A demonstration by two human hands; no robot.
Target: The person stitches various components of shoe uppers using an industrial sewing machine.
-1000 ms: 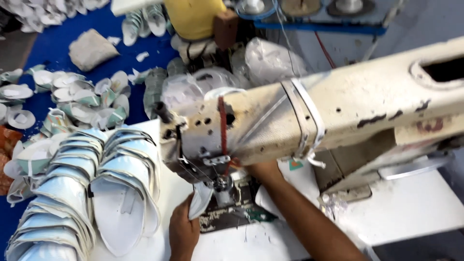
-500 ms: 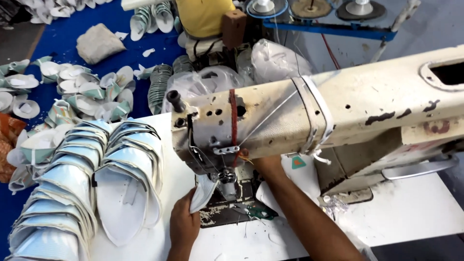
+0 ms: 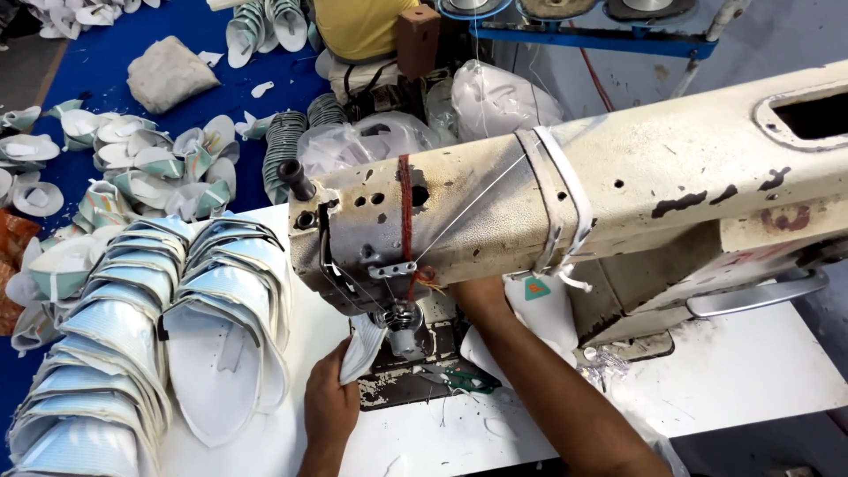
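Observation:
My left hand (image 3: 330,402) grips the lower edge of a small white fabric piece (image 3: 364,346) that runs up under the needle area of the cream sewing machine (image 3: 565,194). My right forearm reaches under the machine arm. Only the back of my right hand (image 3: 481,296) shows behind the machine head, its fingers hidden near the presser foot (image 3: 405,329). Two leaning stacks of white and pale blue shaped pieces (image 3: 190,309) stand just left of my left hand on the white table (image 3: 742,371).
Loose white and green pieces (image 3: 132,168) lie in heaps on a blue floor mat (image 3: 88,97) beyond the table. Clear plastic bags (image 3: 371,141) sit behind the machine. A person in a yellow top (image 3: 362,26) sits at the back. Thread spools (image 3: 565,7) line a blue rack.
The view has shifted slightly, so the machine head sits lower and closer in frame. My left hand has slid a little further up towards the needle with the white piece.

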